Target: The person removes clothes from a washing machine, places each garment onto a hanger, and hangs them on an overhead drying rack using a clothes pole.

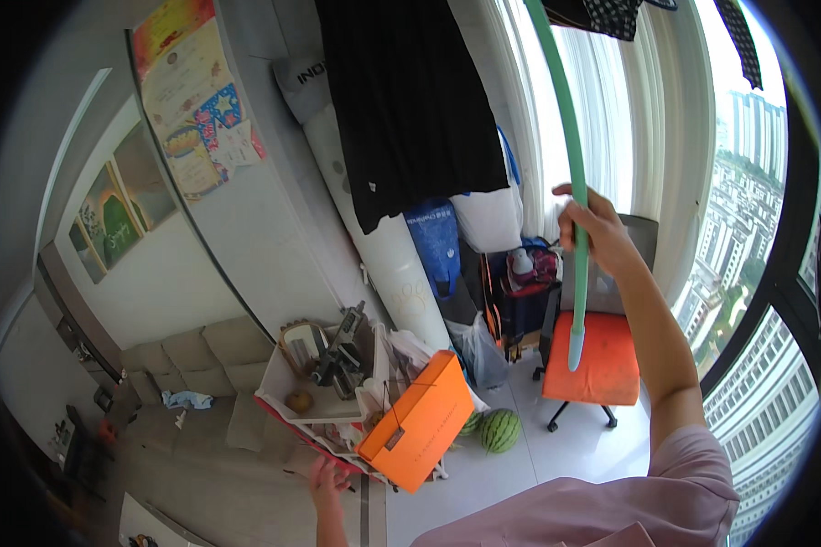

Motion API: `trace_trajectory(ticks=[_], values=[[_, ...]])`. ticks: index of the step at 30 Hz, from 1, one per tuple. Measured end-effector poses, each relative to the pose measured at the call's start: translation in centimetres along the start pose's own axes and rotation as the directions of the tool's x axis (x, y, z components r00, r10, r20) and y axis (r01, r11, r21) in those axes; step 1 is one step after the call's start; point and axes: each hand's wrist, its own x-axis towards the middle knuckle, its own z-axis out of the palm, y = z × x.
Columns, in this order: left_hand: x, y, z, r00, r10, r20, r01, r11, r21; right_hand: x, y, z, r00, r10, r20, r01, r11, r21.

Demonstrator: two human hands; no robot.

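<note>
A long green pole [567, 109] with a pale blue end cap runs from the top edge down in front of the orange chair seat. My right hand [593, 228], raised on the right, has its fingers wrapped round this pole, with one finger sticking out to the left. My left hand [328, 481] is low in the middle, with its fingers apart and nothing visible in them. It is nearest to a white cart [342, 410] and an orange box [420, 424] tilted at the cart's side. Above hangs a black garment [410, 109]; the pole's upper end is out of view.
An office chair [593, 360] stands by the window. Near it are a watermelon [499, 430], a blue bag [433, 242] and a tall white roll [388, 264]. More dark clothes [602, 16] hang at the top. A sofa [192, 360] is at the left.
</note>
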Motion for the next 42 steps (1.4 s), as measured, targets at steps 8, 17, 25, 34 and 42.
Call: trace_trajectory(ticks=[8, 17, 25, 34, 42], values=[[0.4, -1.6, 19.3, 0.755, -0.163, 0.636, 0.037, 0.978, 0.206, -14.0, 2.9, -5.4, 0.965, 0.130, -0.229, -0.171, 0.970, -0.173], [-18.5, -12.2, 30.0, 0.132, -0.405, 0.905, -0.009, 0.912, 0.410, -41.2, 2.6, -18.4, 0.667, 0.125, -0.735, -0.452, 0.852, -0.265], [-40.4, -24.0, 24.4, -0.125, -0.664, 0.738, -0.205, 0.745, 0.635, -77.6, -8.8, -22.3, 0.048, -0.024, -0.999, -0.517, 0.855, -0.045], [-75.6, -25.2, 19.9, -0.489, -0.665, 0.565, -0.395, 0.746, 0.536, -112.3, -30.2, -10.9, -0.564, -0.274, -0.779, -0.534, 0.840, 0.092], [-96.8, -29.8, 20.4, -0.597, -0.700, 0.391, -0.602, 0.713, 0.359, -133.1, -38.3, -3.4, -0.798, -0.437, -0.416, -0.529, 0.838, 0.135]])
